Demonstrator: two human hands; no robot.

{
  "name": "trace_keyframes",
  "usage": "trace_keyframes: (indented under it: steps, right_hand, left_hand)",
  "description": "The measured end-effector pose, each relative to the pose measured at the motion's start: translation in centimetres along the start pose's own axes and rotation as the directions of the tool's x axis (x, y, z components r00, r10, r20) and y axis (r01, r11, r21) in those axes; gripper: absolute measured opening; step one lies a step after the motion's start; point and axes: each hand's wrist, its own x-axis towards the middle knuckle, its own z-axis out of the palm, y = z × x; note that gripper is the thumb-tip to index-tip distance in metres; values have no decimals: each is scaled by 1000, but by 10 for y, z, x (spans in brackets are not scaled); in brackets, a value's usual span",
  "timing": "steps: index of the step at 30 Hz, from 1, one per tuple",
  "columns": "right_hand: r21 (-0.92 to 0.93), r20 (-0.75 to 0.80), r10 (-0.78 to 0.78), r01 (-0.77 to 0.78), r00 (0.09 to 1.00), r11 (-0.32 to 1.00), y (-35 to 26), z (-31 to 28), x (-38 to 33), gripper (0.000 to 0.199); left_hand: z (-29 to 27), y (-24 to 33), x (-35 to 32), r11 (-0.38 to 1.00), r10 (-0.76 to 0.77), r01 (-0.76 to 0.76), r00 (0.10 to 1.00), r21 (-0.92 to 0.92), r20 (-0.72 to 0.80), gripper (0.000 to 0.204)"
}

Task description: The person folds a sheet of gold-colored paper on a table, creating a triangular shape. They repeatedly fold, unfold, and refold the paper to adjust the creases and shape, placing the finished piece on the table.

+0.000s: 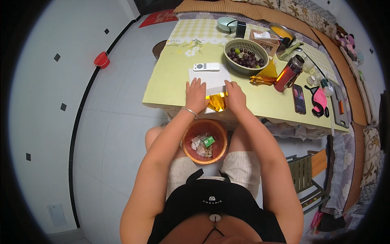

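A sheet of gold foil paper [217, 102] lies at the table's near edge, with a pale strip [215, 90] along its far side. My left hand [196, 96] rests on the foil's left part, fingers stretched out and pointing away from me. Opposite it, my right hand [235, 96] presses on the right end, its fingers extended too and partly hidden. White paper [221, 76] lies under and beyond the foil. Just past my fingertips, a white remote control [206, 67] sits on that paper.
An orange waste bin [187, 134] with rubbish stands between my knees. Beyond the foil are a basin of grapes [245, 56], folded gold paper [266, 75] and a red thermos [289, 73]. Rightward lie a phone [299, 99] and a pink-black item [319, 100]. A folding chair [302, 175] stands right.
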Motion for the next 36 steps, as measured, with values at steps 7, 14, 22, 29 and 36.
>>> trace_keyframes:
  steps: [7, 14, 22, 29, 36]
  right_hand:
    - [-72, 150, -416, 429, 897, 900, 20, 2, 24, 47]
    - [246, 261, -460, 402, 849, 882, 38, 7, 1, 39]
    - [122, 248, -244, 220, 938, 968, 42, 28, -5, 52]
    - [-11, 297, -164, 175, 941, 984, 36, 35, 5, 61]
    - [-14, 392, -172, 193, 904, 981, 41, 33, 7, 74]
  left_hand:
    - [-5, 6, 20, 991, 95, -124, 929, 59, 358, 37]
    - [5, 18, -24, 983, 125, -83, 956, -163, 266, 41]
    - [14, -4, -19, 977, 183, -145, 947, -156, 263, 72]
    - [5, -17, -14, 939, 339, -337, 864, -72, 372, 91]
    - [-8, -30, -29, 889, 458, -432, 822, -152, 339, 103]
